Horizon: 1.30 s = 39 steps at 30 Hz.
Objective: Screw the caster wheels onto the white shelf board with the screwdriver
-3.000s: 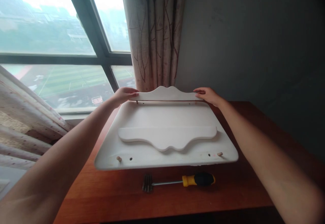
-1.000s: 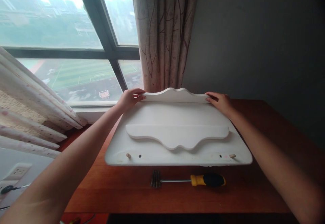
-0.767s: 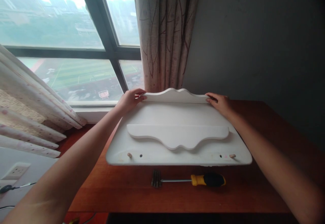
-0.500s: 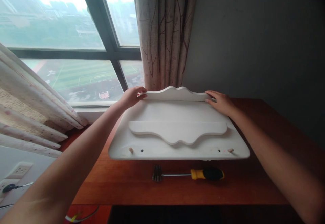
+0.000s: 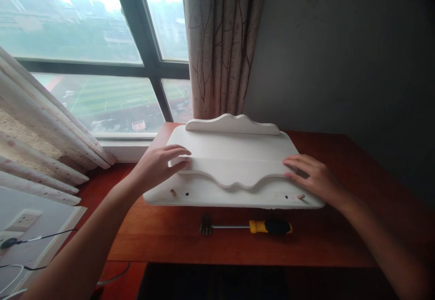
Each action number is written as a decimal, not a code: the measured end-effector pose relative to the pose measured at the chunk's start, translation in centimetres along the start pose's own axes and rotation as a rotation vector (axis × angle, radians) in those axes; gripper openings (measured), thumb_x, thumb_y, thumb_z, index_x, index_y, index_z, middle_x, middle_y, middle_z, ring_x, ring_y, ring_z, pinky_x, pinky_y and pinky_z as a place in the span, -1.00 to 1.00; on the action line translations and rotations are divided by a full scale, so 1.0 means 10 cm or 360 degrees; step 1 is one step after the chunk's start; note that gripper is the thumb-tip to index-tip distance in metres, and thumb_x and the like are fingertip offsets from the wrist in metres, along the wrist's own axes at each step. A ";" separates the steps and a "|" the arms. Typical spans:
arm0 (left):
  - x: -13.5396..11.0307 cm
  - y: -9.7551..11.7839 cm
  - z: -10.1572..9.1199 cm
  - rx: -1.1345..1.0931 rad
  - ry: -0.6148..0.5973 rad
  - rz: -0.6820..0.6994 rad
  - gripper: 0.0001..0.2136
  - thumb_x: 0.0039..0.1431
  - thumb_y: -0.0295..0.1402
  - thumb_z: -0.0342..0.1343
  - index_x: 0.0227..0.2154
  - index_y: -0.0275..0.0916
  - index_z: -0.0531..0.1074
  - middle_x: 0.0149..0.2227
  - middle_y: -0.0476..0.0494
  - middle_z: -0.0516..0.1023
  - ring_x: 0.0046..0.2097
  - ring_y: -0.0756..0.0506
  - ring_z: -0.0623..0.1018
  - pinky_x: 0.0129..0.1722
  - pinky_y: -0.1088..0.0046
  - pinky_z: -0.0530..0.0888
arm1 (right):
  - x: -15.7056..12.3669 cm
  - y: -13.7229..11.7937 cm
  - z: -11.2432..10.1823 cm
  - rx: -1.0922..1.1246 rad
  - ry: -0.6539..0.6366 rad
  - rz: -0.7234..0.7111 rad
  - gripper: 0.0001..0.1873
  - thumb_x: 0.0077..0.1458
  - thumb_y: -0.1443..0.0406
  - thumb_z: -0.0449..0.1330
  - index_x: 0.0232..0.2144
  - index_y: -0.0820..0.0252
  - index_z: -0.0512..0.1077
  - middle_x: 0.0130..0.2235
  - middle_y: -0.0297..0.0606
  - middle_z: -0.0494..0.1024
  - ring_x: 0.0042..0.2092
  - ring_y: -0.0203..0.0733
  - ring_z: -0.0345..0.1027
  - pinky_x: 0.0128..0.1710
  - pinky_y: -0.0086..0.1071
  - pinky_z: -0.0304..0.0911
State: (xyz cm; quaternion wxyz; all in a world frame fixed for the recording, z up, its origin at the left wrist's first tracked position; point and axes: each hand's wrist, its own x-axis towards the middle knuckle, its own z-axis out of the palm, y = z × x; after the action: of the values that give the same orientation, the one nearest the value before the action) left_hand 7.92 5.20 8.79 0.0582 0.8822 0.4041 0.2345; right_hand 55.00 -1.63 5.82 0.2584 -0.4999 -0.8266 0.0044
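A white board with a wavy edge (image 5: 234, 171) lies flat on a larger white panel (image 5: 234, 145). My left hand (image 5: 158, 166) is at its left end, fingers over the far edge and thumb on the near side. At the opposite end, my right hand (image 5: 312, 175) holds it the same way, fingertips and thumb touching the end. Along the panel's back edge stands a second wavy white board (image 5: 233, 125), with neither hand on it. Wooden dowels, a left one (image 5: 173, 193) and a right one (image 5: 301, 196), stick up near the panel's front corners, each beside a dark hole.
A yellow and black screwdriver (image 5: 272, 226) lies on the reddish wooden table (image 5: 163, 241) before the panel, its tip by several screws (image 5: 205, 224). A window (image 5: 112, 94) and curtains (image 5: 220, 41) are behind. At left, a plug sits in a wall socket (image 5: 25, 220).
Both hands have let go of the standing back board and come nearer to me, onto the ends of the flat wavy board. The view has shifted slightly.
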 end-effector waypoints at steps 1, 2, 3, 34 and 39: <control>-0.05 0.02 0.02 0.0006 -0.0008 0.0002 -0.70 0.31 -0.10 0.08 -0.11 -0.12 0.61 -0.06 -0.16 0.66 -0.11 -0.19 0.64 -0.07 0.32 0.52 | -0.01 -0.02 0.01 -0.0016 -0.0013 -0.0005 -0.67 0.24 0.07 0.18 0.01 -0.07 0.55 0.01 -0.19 0.59 0.02 0.08 0.50 0.08 -0.04 0.40; -0.09 0.04 0.03 0.0013 -0.0010 0.0001 -0.70 0.31 -0.09 0.09 -0.11 -0.11 0.61 -0.04 -0.16 0.65 -0.10 -0.19 0.64 -0.06 0.33 0.52 | -0.02 -0.03 0.01 -0.0034 -0.0024 -0.0011 -0.65 0.23 0.07 0.20 0.02 -0.07 0.54 0.02 -0.18 0.59 0.03 0.09 0.49 0.09 -0.03 0.39; -0.12 0.06 0.04 0.0019 -0.0009 0.0000 -0.70 0.31 -0.08 0.09 -0.10 -0.10 0.61 -0.03 -0.16 0.65 -0.08 -0.19 0.63 -0.05 0.34 0.52 | -0.02 -0.03 0.01 -0.0052 -0.0029 -0.0018 -0.64 0.22 0.07 0.21 0.03 -0.06 0.54 0.02 -0.18 0.59 0.03 0.09 0.49 0.09 -0.01 0.39; -0.12 -0.10 0.16 0.0059 0.0221 -0.0095 -0.72 0.34 -0.15 0.09 -0.02 -0.10 0.56 0.05 -0.17 0.61 -0.02 -0.23 0.62 -0.01 0.25 0.51 | 0.10 0.12 0.13 0.0000 0.0211 0.0041 -0.75 0.28 0.13 0.13 -0.08 -0.02 0.54 0.08 -0.15 0.56 0.11 0.07 0.47 0.12 -0.04 0.39; -0.13 -0.16 0.17 -0.0143 0.0348 -0.0174 -0.73 0.26 -0.11 0.20 -0.10 -0.12 0.59 -0.07 -0.17 0.65 -0.09 -0.21 0.62 -0.05 0.24 0.51 | 0.10 0.17 0.13 0.0093 0.0257 0.0134 -0.75 0.27 0.12 0.16 -0.08 -0.06 0.56 -0.08 -0.19 0.63 -0.04 0.06 0.53 -0.01 -0.07 0.44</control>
State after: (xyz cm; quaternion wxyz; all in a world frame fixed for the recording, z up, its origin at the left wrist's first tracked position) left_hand 6.86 5.49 6.33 0.0661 0.8245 0.4447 0.3436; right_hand 55.44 0.37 4.66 0.3383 -0.5253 -0.7808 -0.0009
